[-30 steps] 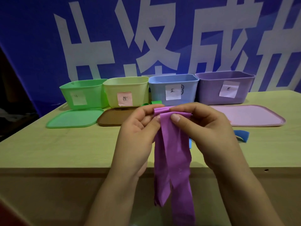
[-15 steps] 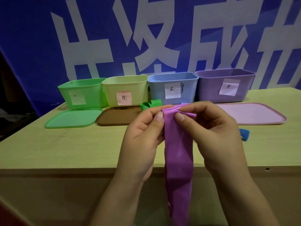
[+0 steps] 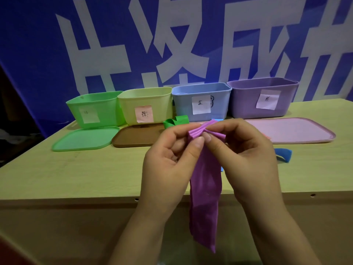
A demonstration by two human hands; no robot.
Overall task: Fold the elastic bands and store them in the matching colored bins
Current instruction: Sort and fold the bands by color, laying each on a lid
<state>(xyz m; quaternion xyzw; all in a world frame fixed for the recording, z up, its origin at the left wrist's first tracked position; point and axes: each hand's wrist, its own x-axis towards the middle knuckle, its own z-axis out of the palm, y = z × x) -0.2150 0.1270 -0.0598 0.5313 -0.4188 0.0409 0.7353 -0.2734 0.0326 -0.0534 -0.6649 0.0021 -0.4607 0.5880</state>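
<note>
Behind the pale wooden table (image 3: pixel 57 175) hangs a blue banner with large white characters. Both hands meet over the table's near edge, pinched together on the top of a purple elastic band (image 3: pixel 206 192). The left hand (image 3: pixel 170 165) clamps the bunched, pleated top between thumb and forefinger, and the right hand (image 3: pixel 246 159) grips the same gathered end from the 3 o'clock side, thumbs almost touching. The band hangs straight down toward 6 o'clock, past the table's front edge, in what looks like a doubled layer.

At 3 o'clock of the right hand a blue band (image 3: pixel 284 154) lies on the table, partly hidden by the wrist. At 11 o'clock of the hands a green band (image 3: pixel 175 121) sits curled, touching the brown lid (image 3: pixel 137 136). Farther at 9 o'clock lies the green lid (image 3: pixel 82 138); at 2 o'clock, the pink lid (image 3: pixel 298 131).

Along the back, from 10 to 1 o'clock, stand four open labelled bins side by side: green bin (image 3: pixel 95 109), yellow bin (image 3: pixel 147 104), blue bin (image 3: pixel 202 100), purple bin (image 3: pixel 263 98).
</note>
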